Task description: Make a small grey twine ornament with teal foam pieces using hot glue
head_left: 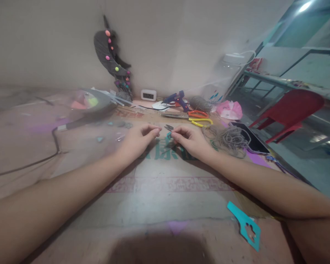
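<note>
Both my forearms reach forward over a cardboard sheet (165,194) with green printed characters. My left hand (139,139) is curled, its fingertips pinched together near the middle of the sheet. My right hand (189,141) is also closed in a pinch, a finger's width from the left one. Between and under the fingertips lies a small teal piece (169,136), and whether either hand grips it is unclear. Small dark snips (169,127) lie just behind the fingertips. A heap of grey-brown twine (228,139) lies right of my right hand.
Orange-handled scissors (196,114) and yellow-handled scissors (202,122) lie behind. Further back are a blue glue gun (178,99), a twine ball (199,103), a white clock (148,95) and a dark feather ornament (111,58). A teal cutout (246,224) lies near right. A red chair (291,110) stands right.
</note>
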{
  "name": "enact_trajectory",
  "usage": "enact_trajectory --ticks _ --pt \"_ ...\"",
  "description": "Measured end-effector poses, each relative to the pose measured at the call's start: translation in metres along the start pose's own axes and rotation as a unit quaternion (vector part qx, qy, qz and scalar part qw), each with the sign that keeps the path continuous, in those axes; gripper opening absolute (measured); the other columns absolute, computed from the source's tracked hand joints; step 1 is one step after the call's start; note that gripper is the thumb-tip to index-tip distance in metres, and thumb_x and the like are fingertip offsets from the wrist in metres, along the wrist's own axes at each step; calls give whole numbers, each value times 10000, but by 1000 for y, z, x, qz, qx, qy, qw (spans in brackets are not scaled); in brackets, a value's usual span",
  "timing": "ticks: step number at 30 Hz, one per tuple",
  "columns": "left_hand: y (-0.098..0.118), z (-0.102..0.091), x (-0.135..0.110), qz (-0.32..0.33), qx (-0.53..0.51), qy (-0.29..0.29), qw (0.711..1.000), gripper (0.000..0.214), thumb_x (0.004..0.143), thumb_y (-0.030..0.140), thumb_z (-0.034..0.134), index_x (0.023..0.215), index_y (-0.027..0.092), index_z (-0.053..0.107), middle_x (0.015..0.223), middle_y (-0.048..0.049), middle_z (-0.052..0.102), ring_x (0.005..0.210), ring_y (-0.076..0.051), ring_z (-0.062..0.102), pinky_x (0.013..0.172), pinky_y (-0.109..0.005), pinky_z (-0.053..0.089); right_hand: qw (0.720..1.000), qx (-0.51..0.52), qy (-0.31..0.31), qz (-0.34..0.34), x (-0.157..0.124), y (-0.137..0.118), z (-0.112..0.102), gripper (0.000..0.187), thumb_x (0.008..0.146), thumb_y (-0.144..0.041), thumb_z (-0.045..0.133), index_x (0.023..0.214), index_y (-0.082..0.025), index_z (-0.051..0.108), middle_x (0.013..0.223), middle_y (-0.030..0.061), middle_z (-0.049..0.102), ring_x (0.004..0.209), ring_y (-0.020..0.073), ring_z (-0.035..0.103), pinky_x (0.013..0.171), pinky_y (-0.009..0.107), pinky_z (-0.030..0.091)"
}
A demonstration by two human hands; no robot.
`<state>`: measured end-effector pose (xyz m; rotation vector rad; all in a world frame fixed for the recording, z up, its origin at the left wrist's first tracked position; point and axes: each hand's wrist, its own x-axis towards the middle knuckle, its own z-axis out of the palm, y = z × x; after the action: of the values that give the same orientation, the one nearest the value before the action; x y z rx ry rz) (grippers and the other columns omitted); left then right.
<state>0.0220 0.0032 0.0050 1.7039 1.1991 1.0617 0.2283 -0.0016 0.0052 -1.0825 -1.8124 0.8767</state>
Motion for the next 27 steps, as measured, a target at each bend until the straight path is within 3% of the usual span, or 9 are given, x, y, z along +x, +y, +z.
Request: enact_trajectory --ticks 7,12,18,22,25,27 --pt "0 0 -1 -28 -14 16 999 274 790 469 699 792 199 654 778 -17 706 718 -169 642 690 -303 468 992 42 120 8 5 2 -7 267 854 -439 636 787 -183 595 649 -32 563 603 105 506 592 244 413" --pt "-3 0 0 -4 2 9 1000 292 859 468 615 802 189 678 797 -26 710 723 -160 633 695 -297 465 991 63 116 11 5 3 -7 263 850 -434 650 795 -182 600 639 -40 547 588 97 490 586 244 404" --pt "-2 2 0 -19 -35 -7 999 265 858 364 624 1047 212 728 1012 -56 755 897 -185 683 825 -322 501 993 50 104 10 5 6 -5 279 836 -458 660 807 -187 602 646 -38 561 604 109 521 601 259 433" --pt "4 -1 -2 -26 5 7 1000 213 834 402 662 880 202 718 964 -52 763 892 -206 691 839 -334 507 994 36 98 9 4 6 -5 282 838 -465 657 810 -190 605 661 -31 583 614 115 537 606 264 448" --pt "4 -1 -3 -9 49 0 999 352 909 503 538 862 195 702 917 -72 763 851 -227 698 818 -365 528 995 28 99 -2 5 7 -6 277 850 -463 647 815 -192 600 675 -27 596 626 116 549 613 262 450" --pt "2 2 -4 44 102 -29 993 384 964 457 443 1020 188 712 1080 -97 757 999 -244 693 925 -389 517 996 42 85 -1 5 9 -6 290 866 -479 626 812 -199 574 677 -32 593 618 114 559 612 261 460"
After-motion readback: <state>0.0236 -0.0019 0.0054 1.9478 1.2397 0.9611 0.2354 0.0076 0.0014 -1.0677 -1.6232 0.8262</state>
